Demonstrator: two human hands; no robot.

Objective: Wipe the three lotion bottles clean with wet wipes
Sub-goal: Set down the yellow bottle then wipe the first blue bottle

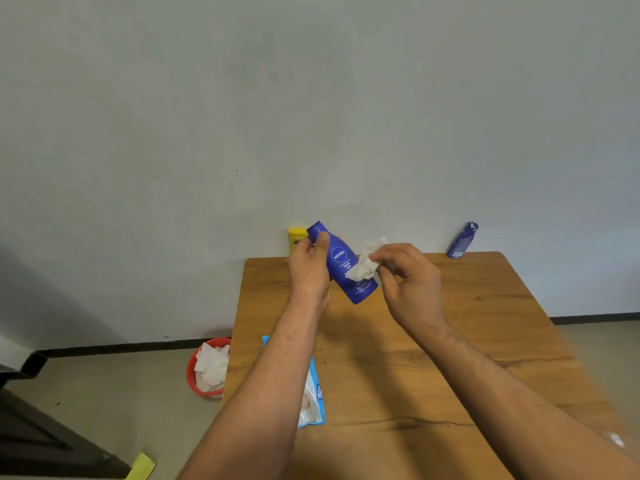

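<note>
Lotion bottle (346, 263), tilted between your hands above the table (450, 341): your left hand (308, 268) clamps its upper end, your right hand (408, 275) pinches the wet wipe (365, 261) against it. Smooth plastic probably slips when damp; grip near the neck.

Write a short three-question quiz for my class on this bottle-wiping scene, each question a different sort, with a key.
1. True or false: the left hand holds the blue lotion bottle near its cap end, lifted off the table.
2. What does the right hand press against that bottle?
A. a sponge
B. a crumpled wet wipe
C. a brush
3. Fill in: the red bin on the floor left of the table holds used white ____.

Key
1. true
2. B
3. wipes
</note>
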